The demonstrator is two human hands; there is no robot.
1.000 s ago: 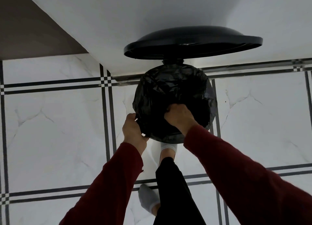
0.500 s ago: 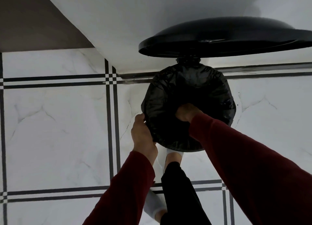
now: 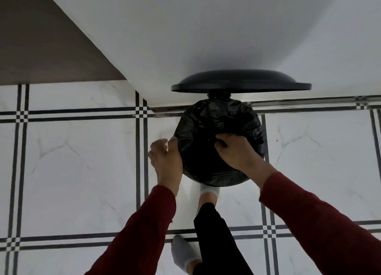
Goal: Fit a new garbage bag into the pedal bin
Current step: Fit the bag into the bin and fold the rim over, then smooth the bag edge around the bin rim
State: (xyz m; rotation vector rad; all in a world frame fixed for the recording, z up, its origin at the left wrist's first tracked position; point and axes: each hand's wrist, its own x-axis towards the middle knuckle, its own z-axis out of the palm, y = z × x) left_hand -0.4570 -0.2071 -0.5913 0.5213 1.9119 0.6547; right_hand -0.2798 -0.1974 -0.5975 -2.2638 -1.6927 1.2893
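My left hand (image 3: 167, 161) cups the pedal bin (image 3: 219, 142) rim, fingers spread, while my right hand (image 3: 235, 151) pinches the garbage bag (image 3: 206, 126) inside, bare floor (image 3: 82, 161) around

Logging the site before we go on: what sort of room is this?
Probably a home kitchen or bathroom: glossy white marble-look floor tiles with black line borders, a plain white wall, and a round black pedal bin.

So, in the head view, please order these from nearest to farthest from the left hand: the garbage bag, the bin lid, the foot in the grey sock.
From the left hand:
1. Garbage bag: just right of it, at the fingertips.
2. Foot in the grey sock: below, on the floor.
3. Bin lid: up and to the right, raised against the wall.
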